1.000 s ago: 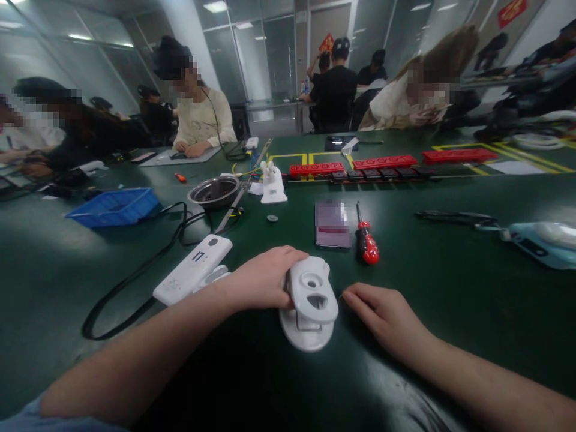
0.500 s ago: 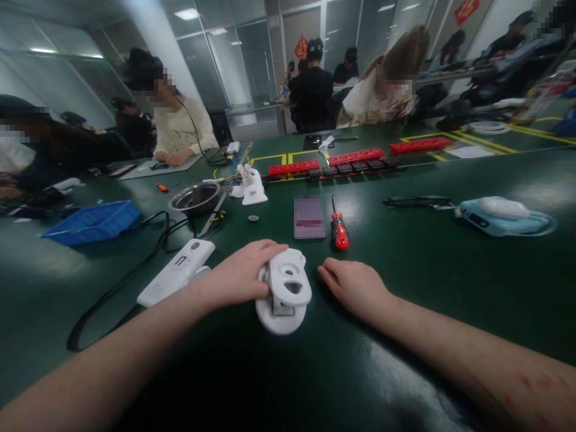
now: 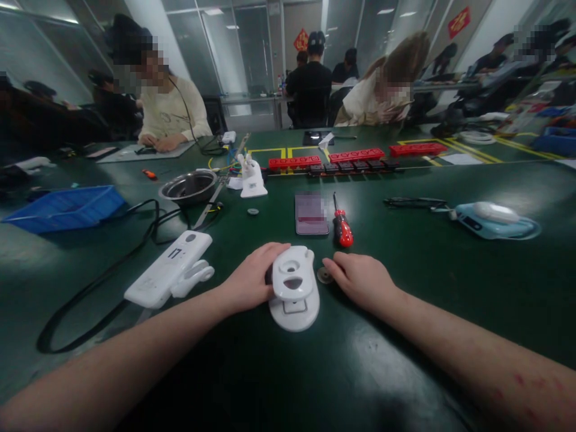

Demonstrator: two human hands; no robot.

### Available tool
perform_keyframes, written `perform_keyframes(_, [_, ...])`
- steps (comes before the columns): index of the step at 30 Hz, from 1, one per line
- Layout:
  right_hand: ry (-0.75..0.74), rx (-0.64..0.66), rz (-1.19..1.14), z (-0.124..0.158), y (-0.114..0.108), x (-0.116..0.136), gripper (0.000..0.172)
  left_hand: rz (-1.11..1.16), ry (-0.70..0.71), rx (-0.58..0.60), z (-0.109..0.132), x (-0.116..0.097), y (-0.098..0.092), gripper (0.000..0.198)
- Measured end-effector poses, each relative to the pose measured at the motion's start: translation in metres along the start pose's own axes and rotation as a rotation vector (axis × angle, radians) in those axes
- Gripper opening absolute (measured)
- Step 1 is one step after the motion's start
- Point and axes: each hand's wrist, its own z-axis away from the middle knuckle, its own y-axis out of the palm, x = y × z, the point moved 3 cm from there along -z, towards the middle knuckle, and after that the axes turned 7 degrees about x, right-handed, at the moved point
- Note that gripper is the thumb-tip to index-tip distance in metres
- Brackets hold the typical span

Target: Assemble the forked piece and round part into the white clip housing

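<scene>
My left hand (image 3: 252,279) grips the left side of a white plastic clip-shaped device (image 3: 293,289) that rests on the dark green table (image 3: 427,282). My right hand (image 3: 360,279) lies palm down just right of the device, fingers together, with its fingertips beside a small grey disc (image 3: 323,275). A red-handled screwdriver (image 3: 342,227) and a phone (image 3: 311,213) lie just beyond the hands.
A white power strip (image 3: 168,276) with a black cable lies left, beyond it a metal bowl (image 3: 189,186) and blue tray (image 3: 63,207). A second white device (image 3: 251,177) stands behind, red strips (image 3: 355,156) further back. A light-blue scale (image 3: 495,219) sits right. Several people sit around the table.
The small grey disc now shows by my right fingertips, where my hand covered the table before. The camera has turned, shifting the view. My left hand stays on the white device.
</scene>
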Motion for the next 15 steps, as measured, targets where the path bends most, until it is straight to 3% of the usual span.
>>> perform_keyframes(5, [-0.056,-0.055,-0.100,0.004,-0.004,-0.003,0.045,-0.008,-0.037,-0.040,0.004,0.012,0.007,0.078])
perform_keyframes(8, [-0.165,-0.124,-0.128,0.004,-0.030,0.013,0.043,-0.012,-0.060,-0.070,0.005,0.016,0.007,0.087])
perform_keyframes(12, [-0.326,-0.119,-0.201,-0.016,-0.081,0.074,0.038,-0.035,-0.030,-0.123,0.007,0.015,0.004,0.086])
perform_keyframes(15, [-0.500,0.091,-0.161,-0.043,-0.091,0.141,0.025,-0.050,0.025,-0.130,0.009,0.012,0.003,0.057])
